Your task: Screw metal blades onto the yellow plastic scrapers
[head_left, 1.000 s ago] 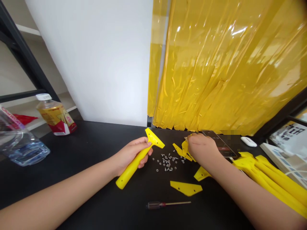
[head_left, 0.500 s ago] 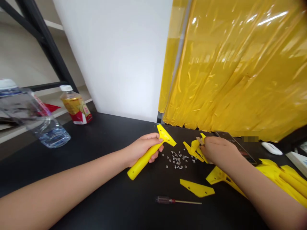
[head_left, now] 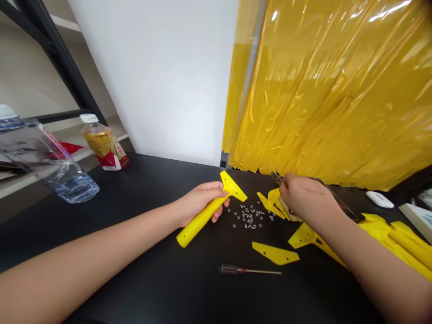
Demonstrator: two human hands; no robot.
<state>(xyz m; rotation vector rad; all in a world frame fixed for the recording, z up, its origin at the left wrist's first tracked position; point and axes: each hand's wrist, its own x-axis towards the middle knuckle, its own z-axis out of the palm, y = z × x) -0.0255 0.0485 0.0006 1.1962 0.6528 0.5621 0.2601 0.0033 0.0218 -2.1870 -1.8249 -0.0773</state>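
Note:
My left hand (head_left: pixel 206 202) is wrapped round a yellow scraper handle (head_left: pixel 199 223), its wide T-shaped head pointing away from me. My right hand (head_left: pixel 300 194), at the far side of the table, pinches a thin, dark metal blade (head_left: pixel 276 177); its fingertips are mostly hidden. Just below that hand lie several small yellow plates (head_left: pixel 270 204). Between my hands, small screws and nuts (head_left: pixel 249 217) are scattered on the black table. Nearer to me are a loose yellow plate with two holes (head_left: pixel 276 254) and a screwdriver (head_left: pixel 249 270).
More yellow scraper handles (head_left: pixel 394 245) are piled at the right, partly behind my right forearm. A phone (head_left: pixel 340 202) and a white case (head_left: pixel 380 199) lie at the back right. On the left stand a water bottle (head_left: pixel 72 182) and a drink bottle (head_left: pixel 104 143).
My right hand has risen slightly from the small yellow plates, and a thin blade now sticks out from its fingers. My left hand keeps its hold on the scraper handle.

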